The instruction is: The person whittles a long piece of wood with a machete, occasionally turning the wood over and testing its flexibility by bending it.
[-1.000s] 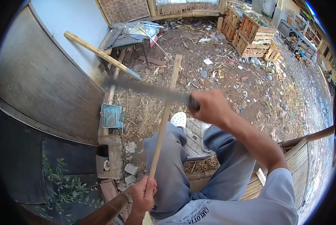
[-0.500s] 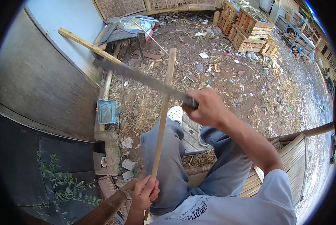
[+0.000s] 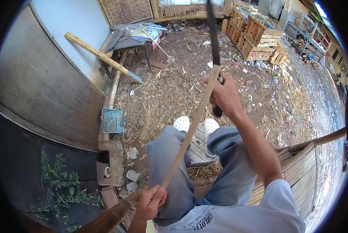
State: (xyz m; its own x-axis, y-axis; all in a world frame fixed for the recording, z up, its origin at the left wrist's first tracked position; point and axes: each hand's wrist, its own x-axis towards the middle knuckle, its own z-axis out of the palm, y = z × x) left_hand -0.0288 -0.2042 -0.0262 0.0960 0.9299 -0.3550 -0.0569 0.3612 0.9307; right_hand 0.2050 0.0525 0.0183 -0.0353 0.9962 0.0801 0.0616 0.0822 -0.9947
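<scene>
Stick [image 3: 191, 128] slants forward from the curled left hand [image 3: 151, 203].

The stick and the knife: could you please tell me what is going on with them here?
A seated person holds the lower part of a stick in the left hand and a long knife in the right hand. The blade points away from the body. The stick slants up and away, its far end overlapping the right hand in this view; whether they touch, I cannot tell. Crates stand farther off.
</scene>
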